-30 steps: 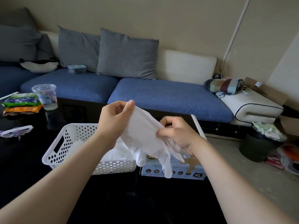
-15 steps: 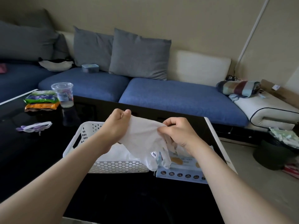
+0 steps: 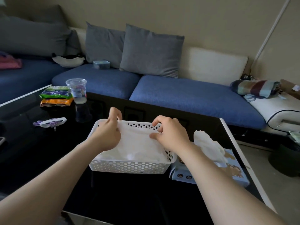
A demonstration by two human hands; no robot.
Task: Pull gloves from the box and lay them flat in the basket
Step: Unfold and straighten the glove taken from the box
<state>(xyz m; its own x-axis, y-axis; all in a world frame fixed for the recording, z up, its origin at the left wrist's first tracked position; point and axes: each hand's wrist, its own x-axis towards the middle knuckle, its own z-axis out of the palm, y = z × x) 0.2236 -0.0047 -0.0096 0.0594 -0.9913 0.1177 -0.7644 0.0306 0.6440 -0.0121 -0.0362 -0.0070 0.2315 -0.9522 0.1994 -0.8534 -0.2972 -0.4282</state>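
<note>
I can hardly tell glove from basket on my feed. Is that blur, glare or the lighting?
Head view throughout: mostly lighting, dim and flat, so the white glove pinched by the left hand and right hand merges with the white basket; the left hand's raised fingers look smeared; the glossy black table mirrors the cup, but no glare hits the glove; the wide lens bows the frame's edges.

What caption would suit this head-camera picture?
Left hand and right hand hold a white glove over the basket, beside the glove box.

The table [image 3: 129,200] is gleaming glossy black, reflecting the clear plastic cup [image 3: 77,91]. The basket [image 3: 129,167] is looking matt white perforated plastic; the glove [image 3: 138,145], thin smooth film.
</note>
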